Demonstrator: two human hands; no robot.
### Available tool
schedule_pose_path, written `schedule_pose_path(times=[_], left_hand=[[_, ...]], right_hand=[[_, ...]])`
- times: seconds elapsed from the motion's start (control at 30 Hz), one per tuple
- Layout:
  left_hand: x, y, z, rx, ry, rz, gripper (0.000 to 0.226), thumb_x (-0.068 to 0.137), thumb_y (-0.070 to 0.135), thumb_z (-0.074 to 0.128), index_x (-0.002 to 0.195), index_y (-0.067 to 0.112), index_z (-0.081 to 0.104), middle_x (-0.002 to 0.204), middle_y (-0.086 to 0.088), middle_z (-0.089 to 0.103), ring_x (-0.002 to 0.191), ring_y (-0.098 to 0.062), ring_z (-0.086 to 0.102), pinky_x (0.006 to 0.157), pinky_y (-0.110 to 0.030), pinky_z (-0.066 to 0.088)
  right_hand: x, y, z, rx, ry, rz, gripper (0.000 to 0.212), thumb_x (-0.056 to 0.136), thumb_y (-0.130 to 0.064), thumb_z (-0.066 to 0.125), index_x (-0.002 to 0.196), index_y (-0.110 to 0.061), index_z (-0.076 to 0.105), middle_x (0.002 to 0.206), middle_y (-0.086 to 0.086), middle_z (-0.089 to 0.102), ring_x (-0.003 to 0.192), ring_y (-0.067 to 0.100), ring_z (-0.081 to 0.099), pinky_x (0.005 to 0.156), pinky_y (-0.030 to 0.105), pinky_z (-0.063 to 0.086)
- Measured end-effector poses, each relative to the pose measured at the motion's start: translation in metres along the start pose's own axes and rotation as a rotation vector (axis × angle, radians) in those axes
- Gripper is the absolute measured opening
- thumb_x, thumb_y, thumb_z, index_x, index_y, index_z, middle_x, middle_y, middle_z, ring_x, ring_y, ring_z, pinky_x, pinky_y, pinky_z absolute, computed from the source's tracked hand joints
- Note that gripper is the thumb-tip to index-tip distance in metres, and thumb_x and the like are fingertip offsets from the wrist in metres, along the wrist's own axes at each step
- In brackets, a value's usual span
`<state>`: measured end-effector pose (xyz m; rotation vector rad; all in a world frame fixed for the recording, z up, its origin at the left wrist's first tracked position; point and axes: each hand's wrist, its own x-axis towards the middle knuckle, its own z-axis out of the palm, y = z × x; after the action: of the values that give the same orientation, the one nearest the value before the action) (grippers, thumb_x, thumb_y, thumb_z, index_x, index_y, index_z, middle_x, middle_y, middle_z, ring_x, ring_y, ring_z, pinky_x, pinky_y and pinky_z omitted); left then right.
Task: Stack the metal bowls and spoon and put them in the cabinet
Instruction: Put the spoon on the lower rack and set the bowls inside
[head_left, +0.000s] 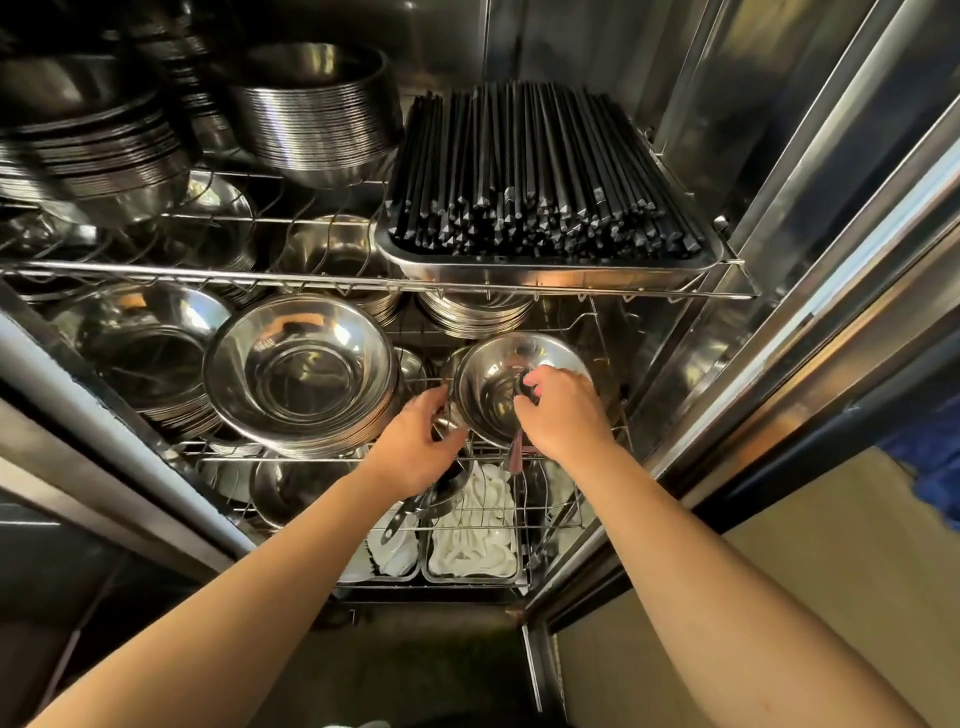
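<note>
The bowl (511, 387) sits tilted on the middle rack (332, 460), at three o'clock from a bowl stack (301, 371). The right hand (563, 415) pinches its near rim; the left hand (421, 441) curls at its nine o'clock edge (on what, I cannot tell). Placement looks nearly done; no spoon is clearly visible.

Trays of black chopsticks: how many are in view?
1. The tray of chopsticks sits on the right of the upper wire shelf, above both hands; others may be hidden deeper inside.
</note>
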<state>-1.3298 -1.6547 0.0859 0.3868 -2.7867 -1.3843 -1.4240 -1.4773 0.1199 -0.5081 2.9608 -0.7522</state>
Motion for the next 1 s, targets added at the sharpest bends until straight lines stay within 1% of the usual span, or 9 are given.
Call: schedule_pose_path(times=[0.13,0.2,0.27,0.4,0.53,0.63,0.77,0.9,1.0], left_hand=[[-0.019,-0.016,0.001,0.404,0.000,0.104,0.075,0.093,0.046,0.059,0.155,0.018,0.027,0.146,-0.008,0.049,0.130,-0.029,0.050,0.105,-0.040,0.045],[-0.026,-0.024,0.002,0.609,0.020,0.088,0.076,0.092,0.052,0.055,0.153,0.018,0.028,0.143,-0.008,0.051,0.127,-0.031,0.051,0.104,-0.044,0.046],[-0.034,-0.032,0.004,0.747,0.047,0.084,0.071,0.091,0.054,0.052,0.149,0.018,0.034,0.138,-0.008,0.054,0.123,-0.029,0.053,0.103,-0.042,0.046],[-0.046,-0.045,0.004,0.889,0.081,0.077,0.062,0.090,0.055,0.049,0.141,0.018,0.046,0.132,-0.007,0.057,0.120,-0.027,0.053,0.102,-0.039,0.043],[-0.055,-0.052,0.002,0.941,0.115,0.089,0.065,0.088,0.055,0.052,0.137,0.013,0.049,0.127,-0.007,0.061,0.116,-0.028,0.054,0.102,-0.040,0.043],[-0.060,-0.056,0.002,0.970,0.100,0.110,0.073,0.087,0.056,0.054,0.144,0.012,0.043,0.130,-0.007,0.060,0.121,-0.029,0.052,0.108,-0.042,0.039],[-0.063,-0.059,0.001,0.985,0.079,0.104,0.080,0.088,0.057,0.053,0.150,0.010,0.036,0.135,-0.007,0.057,0.128,-0.030,0.048,0.116,-0.045,0.032],[-0.064,-0.058,0.003,0.945,0.079,0.089,0.080,0.087,0.052,0.058,0.151,0.009,0.035,0.139,-0.010,0.055,0.132,-0.032,0.045,0.118,-0.046,0.030],[-0.065,-0.056,0.003,0.910,0.072,0.081,0.079,0.087,0.047,0.061,0.151,0.008,0.034,0.142,-0.011,0.054,0.136,-0.033,0.042,0.119,-0.047,0.028]], right_hand=[[-0.005,-0.008,0.011,-0.112,-0.047,0.065,0.028,0.094,-0.040,0.062,0.094,-0.011,0.063,0.073,-0.004,0.069,0.079,0.020,0.068,0.058,0.028,0.045],[-0.006,-0.011,0.015,-0.139,-0.026,0.111,0.038,0.095,-0.041,0.061,0.068,-0.015,0.055,0.036,-0.008,0.054,0.052,0.007,0.058,0.045,0.023,0.031],[-0.006,-0.015,0.016,-0.163,-0.037,0.149,0.041,0.095,-0.042,0.059,0.063,-0.017,0.055,0.024,-0.018,0.043,0.041,0.000,0.046,0.042,0.022,0.026],[0.000,-0.019,0.017,-0.207,-0.035,0.211,0.034,0.091,-0.035,0.068,0.066,-0.018,0.050,0.037,-0.007,0.051,0.043,0.006,0.042,0.040,0.023,0.026],[0.003,-0.017,0.021,-0.213,-0.029,0.195,0.018,0.089,-0.026,0.072,0.082,-0.011,0.064,0.053,-0.004,0.054,0.043,0.009,0.047,0.040,0.023,0.032],[0.002,-0.013,0.021,-0.193,-0.034,0.149,0.014,0.090,-0.024,0.071,0.095,-0.011,0.070,0.068,-0.002,0.057,0.062,0.020,0.059,0.053,0.026,0.041],[-0.013,-0.011,0.013,-0.180,-0.023,0.058,0.017,0.092,-0.029,0.068,0.084,-0.013,0.067,0.064,-0.004,0.049,0.067,0.023,0.057,0.056,0.029,0.041],[-0.037,-0.010,-0.001,-0.116,-0.056,-0.091,0.031,0.092,-0.027,0.061,0.066,-0.011,0.065,0.053,-0.001,0.054,0.051,0.017,0.054,0.052,0.032,0.051],[-0.060,-0.010,-0.010,0.059,-0.143,-0.181,0.024,0.092,-0.027,0.061,0.070,-0.022,0.070,0.046,-0.008,0.055,0.041,0.004,0.051,0.051,0.024,0.049]])
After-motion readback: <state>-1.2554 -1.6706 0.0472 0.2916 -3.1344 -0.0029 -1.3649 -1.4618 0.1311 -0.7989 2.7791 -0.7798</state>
